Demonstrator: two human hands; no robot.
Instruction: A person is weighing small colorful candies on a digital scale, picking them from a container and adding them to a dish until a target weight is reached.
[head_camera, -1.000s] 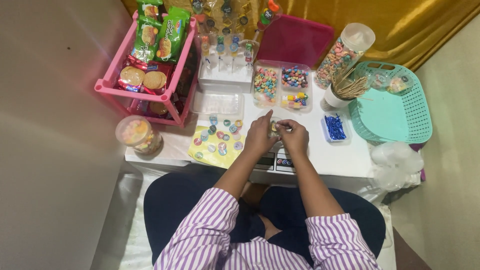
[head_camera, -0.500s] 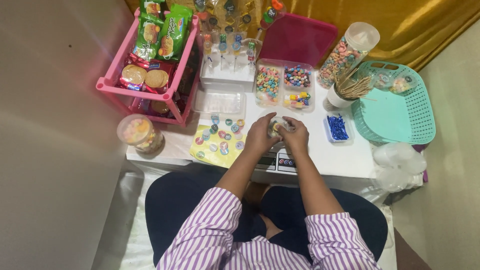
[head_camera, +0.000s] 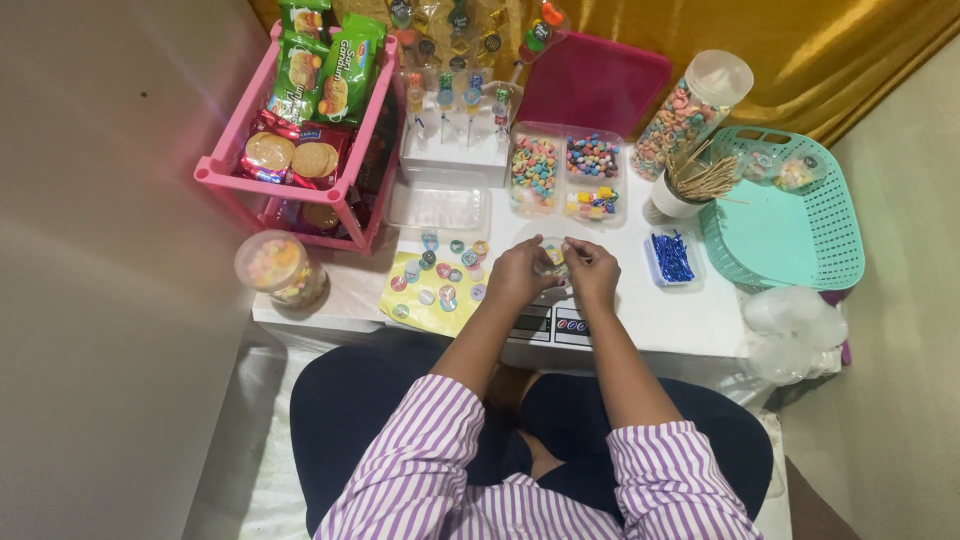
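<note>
While both hands meet over the near middle of the white worktop (head_camera: 690, 320), the left hand (head_camera: 520, 272) and right hand (head_camera: 592, 270) have their fingers pinched together on a small clear round capsule with coloured bits inside (head_camera: 553, 258). Its smooth shell could slip and spill onto the yellow sheet of round stickers (head_camera: 435, 285) just left, or roll off the near edge.

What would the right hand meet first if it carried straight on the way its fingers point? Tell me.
The right hand points left toward the left hand, with a small clear item pinched between them. It would probably meet that item first, then the left hand's fingers; depth is hard to judge.
</note>
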